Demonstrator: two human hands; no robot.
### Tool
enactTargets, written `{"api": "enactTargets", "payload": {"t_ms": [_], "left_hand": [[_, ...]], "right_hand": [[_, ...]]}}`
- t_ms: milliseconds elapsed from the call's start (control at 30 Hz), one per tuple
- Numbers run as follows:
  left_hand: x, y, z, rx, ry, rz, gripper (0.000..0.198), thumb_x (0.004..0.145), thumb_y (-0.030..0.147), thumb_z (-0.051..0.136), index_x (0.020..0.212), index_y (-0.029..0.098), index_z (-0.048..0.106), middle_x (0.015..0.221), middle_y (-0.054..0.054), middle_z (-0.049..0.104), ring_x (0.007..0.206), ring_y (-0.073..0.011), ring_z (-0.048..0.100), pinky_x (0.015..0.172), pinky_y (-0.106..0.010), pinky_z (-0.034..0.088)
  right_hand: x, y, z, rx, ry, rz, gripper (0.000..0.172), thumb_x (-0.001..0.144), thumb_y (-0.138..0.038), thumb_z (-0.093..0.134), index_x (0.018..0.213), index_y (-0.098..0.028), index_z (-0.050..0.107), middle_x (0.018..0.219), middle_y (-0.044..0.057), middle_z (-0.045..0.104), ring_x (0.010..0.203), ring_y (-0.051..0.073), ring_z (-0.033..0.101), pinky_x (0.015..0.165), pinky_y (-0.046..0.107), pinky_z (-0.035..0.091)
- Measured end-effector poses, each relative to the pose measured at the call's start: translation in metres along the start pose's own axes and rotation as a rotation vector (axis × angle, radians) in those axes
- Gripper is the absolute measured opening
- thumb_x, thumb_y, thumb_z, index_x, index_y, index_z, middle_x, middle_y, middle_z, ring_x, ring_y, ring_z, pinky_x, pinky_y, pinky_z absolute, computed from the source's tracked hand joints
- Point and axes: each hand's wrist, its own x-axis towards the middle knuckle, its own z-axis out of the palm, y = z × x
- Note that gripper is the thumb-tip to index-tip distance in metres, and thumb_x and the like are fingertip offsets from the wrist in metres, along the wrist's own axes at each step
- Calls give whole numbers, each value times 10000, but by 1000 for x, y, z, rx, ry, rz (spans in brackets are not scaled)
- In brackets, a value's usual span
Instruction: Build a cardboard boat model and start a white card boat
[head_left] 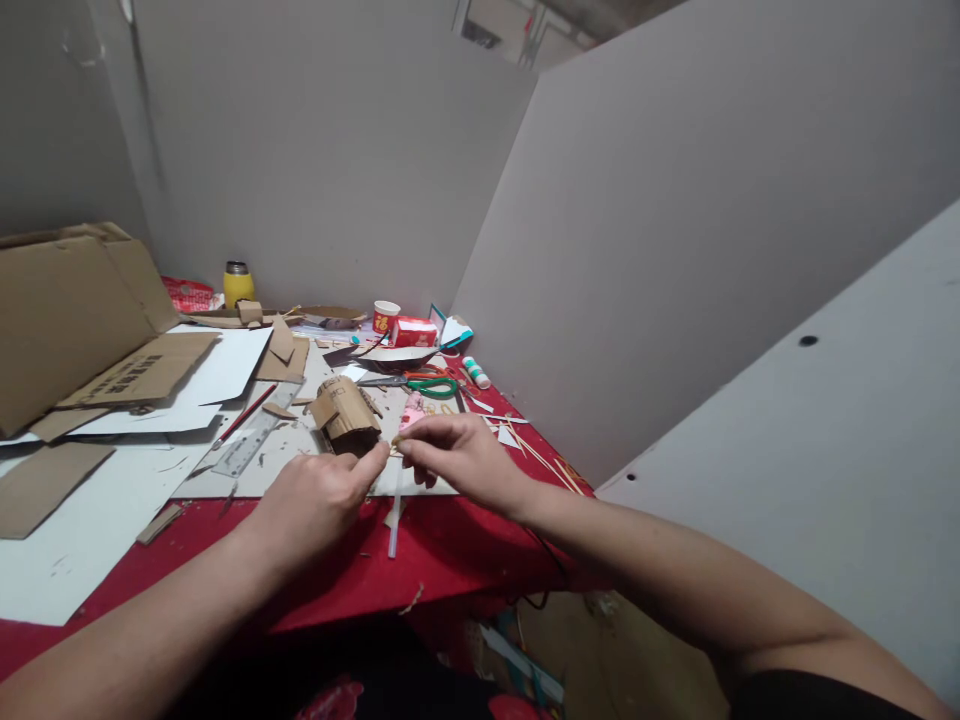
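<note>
My left hand (pixel 319 495) and my right hand (pixel 457 455) meet fingertip to fingertip over the red table (pixel 450 545). Both pinch a tiny pale piece between them, too small to name. Just behind the fingertips stands a small cardboard model (pixel 345 412) with a ridged roof. A thin white stick (pixel 394 520) lies on the table under the hands. Both hands are closed in a pinch.
Green-handled scissors (pixel 420 382), a glue stick (pixel 475 372), a red paper cup (pixel 385 317), a red box (pixel 414 332) and a yellow flask (pixel 238 283) lie further back. A metal ruler (pixel 251 440), white sheets and cardboard pieces (pixel 142 370) cover the left. Grey walls close the right.
</note>
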Motion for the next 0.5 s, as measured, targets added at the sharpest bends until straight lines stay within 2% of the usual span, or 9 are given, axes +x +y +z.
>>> {"api": "enactTargets", "payload": {"t_ms": [100, 167, 233, 300, 367, 433, 500], "left_hand": [[0, 3, 3, -244, 87, -123, 398, 884, 199, 446, 1264, 212, 562, 851, -103, 728, 688, -229, 666, 621, -305, 461], [1, 6, 3, -490, 163, -181, 321, 913, 260, 442, 1185, 213, 606, 950, -84, 727, 796, -208, 674, 722, -298, 479], [3, 9, -2, -729, 213, -208, 287, 919, 290, 457, 1130, 201, 628, 1035, -65, 709, 906, -189, 654, 807, -281, 473], [4, 13, -7, -922, 225, -230, 282, 917, 308, 474, 1124, 195, 629, 1037, -45, 698, 948, -175, 630, 840, -268, 467], [5, 16, -11, -1045, 226, -271, 292, 914, 322, 485, 1135, 191, 624, 981, -32, 699, 930, -170, 623, 832, -269, 470], [6, 17, -12, -1122, 236, -307, 290, 903, 325, 509, 1126, 183, 629, 950, -28, 695, 927, -171, 615, 839, -273, 464], [7, 16, -9, -1183, 247, -328, 274, 885, 317, 541, 1098, 178, 643, 960, -31, 687, 932, -167, 603, 846, -267, 456]], "right_hand": [[-9, 10, 8, -450, 76, -520, 120, 858, -183, 556, 895, -153, 666, 701, 47, 664, 591, 126, 601, 550, 252, 490], [-13, 15, 11, -616, 79, -745, 133, 867, -130, 530, 937, -161, 639, 734, 61, 678, 653, 144, 618, 605, 268, 500], [-15, 17, 13, -593, 104, -760, 134, 866, -118, 536, 972, -175, 594, 764, 51, 677, 674, 138, 626, 626, 259, 511], [-14, 16, 13, -462, 132, -629, 146, 864, -142, 561, 1003, -183, 549, 783, 30, 658, 648, 118, 618, 599, 230, 514], [-12, 11, 10, -401, 86, -505, 111, 869, -170, 572, 975, -183, 541, 752, 7, 634, 594, 97, 589, 544, 200, 495], [-9, 5, 4, -526, -44, -502, 47, 883, -169, 550, 926, -174, 568, 750, 13, 639, 613, 101, 587, 562, 204, 492], [-6, -4, -2, -816, -165, -566, 100, 895, -143, 510, 923, -161, 604, 793, 46, 660, 696, 136, 605, 629, 249, 505]]}}
